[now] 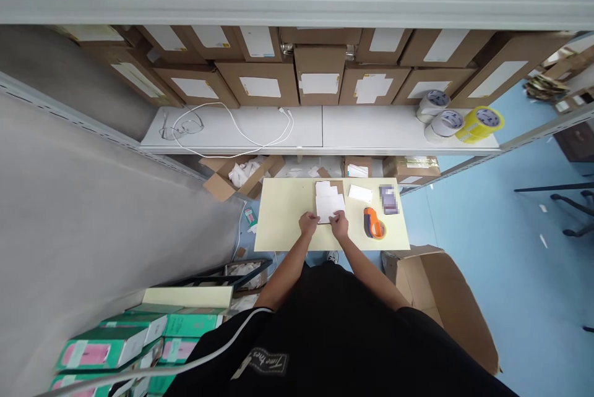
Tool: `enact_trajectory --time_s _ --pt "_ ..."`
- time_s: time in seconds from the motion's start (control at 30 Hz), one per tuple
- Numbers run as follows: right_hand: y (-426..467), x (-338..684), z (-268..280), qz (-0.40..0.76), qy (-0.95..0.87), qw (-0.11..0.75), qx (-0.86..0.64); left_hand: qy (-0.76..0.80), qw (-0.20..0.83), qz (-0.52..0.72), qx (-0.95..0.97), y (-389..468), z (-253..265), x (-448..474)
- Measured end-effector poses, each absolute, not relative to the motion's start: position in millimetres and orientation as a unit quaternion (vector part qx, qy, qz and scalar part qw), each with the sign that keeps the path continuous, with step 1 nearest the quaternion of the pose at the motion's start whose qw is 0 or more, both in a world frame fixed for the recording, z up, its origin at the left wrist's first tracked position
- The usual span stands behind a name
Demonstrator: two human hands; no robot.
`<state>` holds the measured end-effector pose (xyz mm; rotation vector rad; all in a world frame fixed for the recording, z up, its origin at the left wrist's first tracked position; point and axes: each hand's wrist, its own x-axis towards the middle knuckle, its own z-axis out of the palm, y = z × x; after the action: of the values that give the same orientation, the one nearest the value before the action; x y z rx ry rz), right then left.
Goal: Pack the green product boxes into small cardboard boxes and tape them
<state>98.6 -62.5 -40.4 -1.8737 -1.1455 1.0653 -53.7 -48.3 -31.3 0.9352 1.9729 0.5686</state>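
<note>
Head | white paper (329, 206) on brown card (340, 185), mid-worktop (283, 217), near far edge | left hand (308, 224), right hand (339, 224) at near corners; finger closure: cannot tell | paper laid; dispenser (369, 222), toward right edge, unheld; remainder undetermined

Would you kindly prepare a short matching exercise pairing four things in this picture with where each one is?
Things
1. White paper
2. Orange tape dispenser
3. Yellow tape
4. Open carton

Places
A. At the right end of the shelf
B. Off the table, near its right front corner
C. At the fingertips of the left hand and right hand
D. On the table, to the right of both hands

Right pairs
1-C, 2-D, 3-A, 4-B
</note>
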Motion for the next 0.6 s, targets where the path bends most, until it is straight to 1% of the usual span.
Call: enact_trajectory --time_s 0.23,0.6 --pt "-60.2 94.0 -45.3 0.37 -0.457 0.303 -0.75 0.779 0.438 0.23 0.385 -48.6 -38.6 -55.2" --pt "-71.8 96.2 -62.7 0.355 -0.465 0.342 -0.735 0.759 0.428 0.266 0.412 -58.8 -41.0 -51.1"
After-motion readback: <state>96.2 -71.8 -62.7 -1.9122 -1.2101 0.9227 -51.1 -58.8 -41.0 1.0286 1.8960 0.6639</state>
